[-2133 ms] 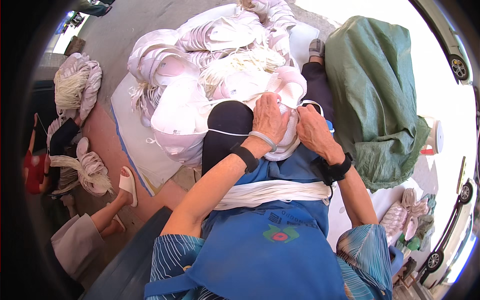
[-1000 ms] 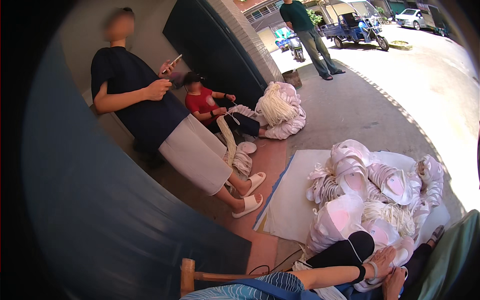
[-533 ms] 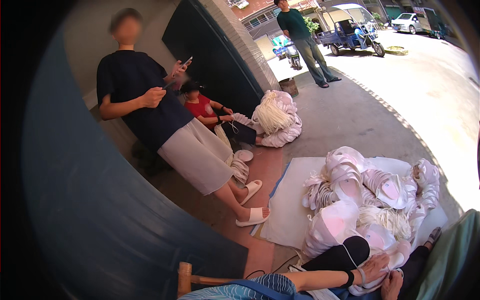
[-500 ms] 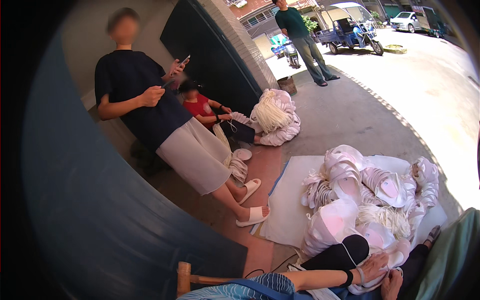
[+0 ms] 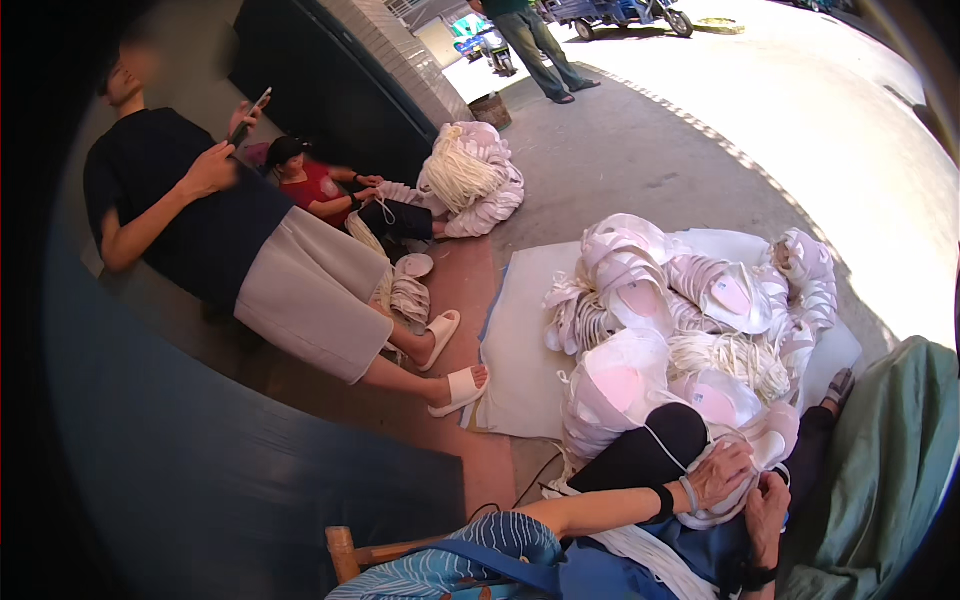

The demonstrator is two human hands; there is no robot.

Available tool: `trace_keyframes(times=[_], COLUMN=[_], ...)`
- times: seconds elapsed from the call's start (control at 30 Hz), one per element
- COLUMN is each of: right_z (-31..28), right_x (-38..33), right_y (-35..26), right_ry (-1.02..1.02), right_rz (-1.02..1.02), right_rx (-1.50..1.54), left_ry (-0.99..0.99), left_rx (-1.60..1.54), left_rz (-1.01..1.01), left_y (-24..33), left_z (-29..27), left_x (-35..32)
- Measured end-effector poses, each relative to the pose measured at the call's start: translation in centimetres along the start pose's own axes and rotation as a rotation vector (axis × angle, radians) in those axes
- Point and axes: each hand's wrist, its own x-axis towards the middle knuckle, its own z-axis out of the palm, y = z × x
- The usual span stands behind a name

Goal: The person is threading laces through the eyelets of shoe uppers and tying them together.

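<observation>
We judge the work on the white-and-pink piece (image 5: 776,432) in our lap to be partway: both hands are on it, and a white cord (image 5: 664,449) at the left hand's ten o'clock crosses our dark knee toward it. The nested cups (image 5: 612,382), also at ten o'clock but beyond the knee, lie untouched, as do the loose cream cords (image 5: 730,360) at twelve; we cannot tell which stacked pieces are finished and which are left.

The piece lies beneath our left hand (image 5: 720,474), its upper end showing at that hand's two o'clock. The left fingers bend over its surface; whether they pinch anything, we cannot tell. Our right hand (image 5: 768,498) has thumb and fingers drawn together on the piece's edge, with its upper end at twelve o'clock and its lower part at nine. Whether cord is in that pinch is too small to tell. At the left hand's seven o'clock, a white cord bundle (image 5: 656,556) crosses our lap.
</observation>
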Motion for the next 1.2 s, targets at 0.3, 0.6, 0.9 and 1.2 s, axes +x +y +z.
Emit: trace_keyframes(times=[0.3, 0.6, 0.9, 1.2], right_z=[2.1, 1.1, 1.7, -0.2], right_x=[2.8, 1.3, 1.2, 1.2], right_y=[-3.2, -2.4, -2.8, -5.0], right_ry=[-0.044, 0.018, 0.045, 0.165], right_rz=[0.014, 0.094, -0.013, -0.291], right_rx=[-0.065, -0.086, -0.094, -0.356], left_ry=[0.027, -0.028, -0.048, -0.138], left_rx=[0.009, -0.039, -0.076, -0.312], left_rz=[-0.044, -0.077, -0.174, -0.362], left_y=[-1.3, -0.4, -0.6, -0.7], left_z=[-2.9, -1.8, -2.2, -4.3], left_x=[1.9, 2.1, 3.0, 3.6])
